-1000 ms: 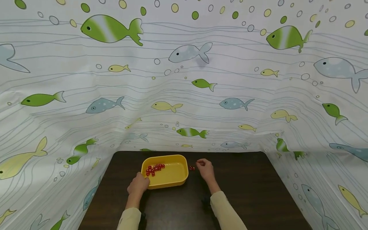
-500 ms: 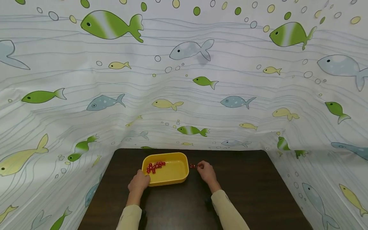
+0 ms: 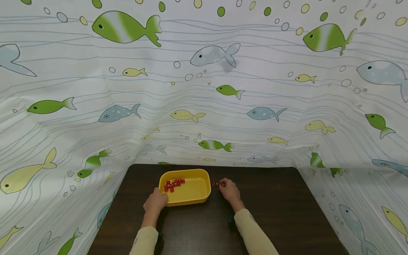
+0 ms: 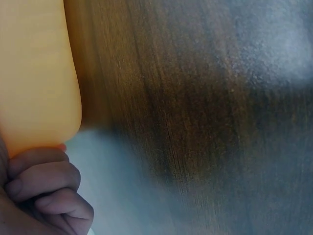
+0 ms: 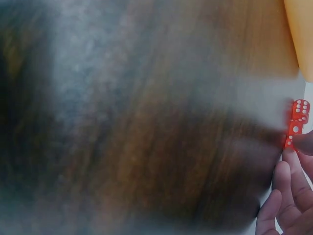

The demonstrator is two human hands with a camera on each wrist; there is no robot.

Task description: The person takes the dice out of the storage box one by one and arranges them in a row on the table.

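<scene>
A yellow plastic tray [image 3: 191, 193] stands on the dark table, with several red dice [image 3: 173, 185] clustered at its left side. My left hand [image 3: 155, 202] grips the tray's near left corner; in the left wrist view its fingers [image 4: 46, 178] curl below the tray's wall [image 4: 39, 73]. Just right of the tray, my right hand [image 3: 230, 190] pinches a red die [image 5: 289, 142] between thumb and finger. That die meets a short row of red dice [image 5: 301, 108] between hand and tray. The remaining fingers of this hand are loosely bent.
The brown wood-grain table [image 3: 280, 212] extends to both sides and toward the body. A white sheet printed with fish [image 3: 204, 99] rises behind the table and hangs along both sides.
My right hand has come down slightly toward me with its die, which now lines up with the loose dice. My left hand keeps its grip on the tray. The head view has shifted slightly.
</scene>
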